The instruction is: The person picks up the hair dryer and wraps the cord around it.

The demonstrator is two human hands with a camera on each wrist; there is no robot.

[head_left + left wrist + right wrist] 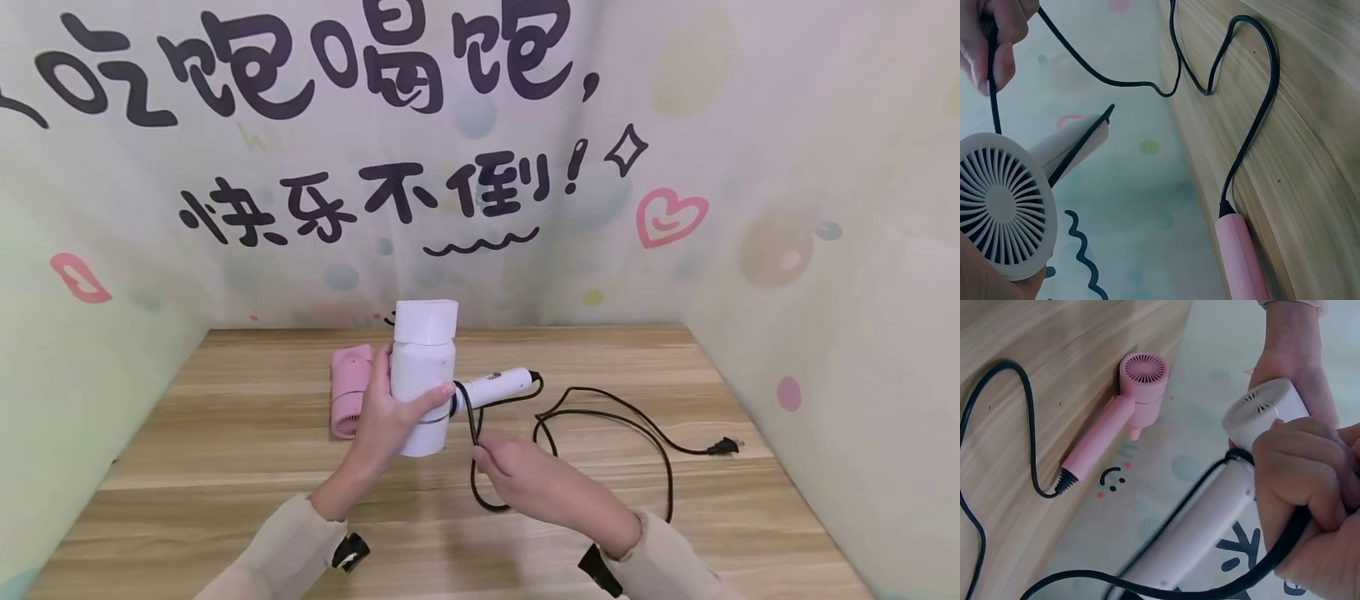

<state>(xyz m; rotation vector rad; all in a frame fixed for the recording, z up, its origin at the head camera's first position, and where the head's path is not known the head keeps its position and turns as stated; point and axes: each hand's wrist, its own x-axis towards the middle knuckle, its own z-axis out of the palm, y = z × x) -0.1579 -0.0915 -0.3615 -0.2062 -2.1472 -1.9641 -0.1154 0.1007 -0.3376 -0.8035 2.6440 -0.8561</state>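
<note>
A white hair dryer (422, 362) is held up off the table by my left hand (386, 421), which grips its barrel with the thumb across the front. Its handle (1197, 525) points right, and black cord loops round the handle's top by the barrel. My right hand (525, 475) holds the black cord (1254, 575) in curled fingers, just right of the dryer. The round vent grille (1000, 203) faces the left wrist camera. Behind the left hand a pink hair dryer (349, 379) lies on the table, partly hidden in the head view.
Loose black cord (670, 475) curves over the right side of the wood-grain table (255, 367), with a plug (724, 447) near the right edge. The pink dryer's cord (1030, 425) also runs across the table. A printed curtain (525, 283) stands behind.
</note>
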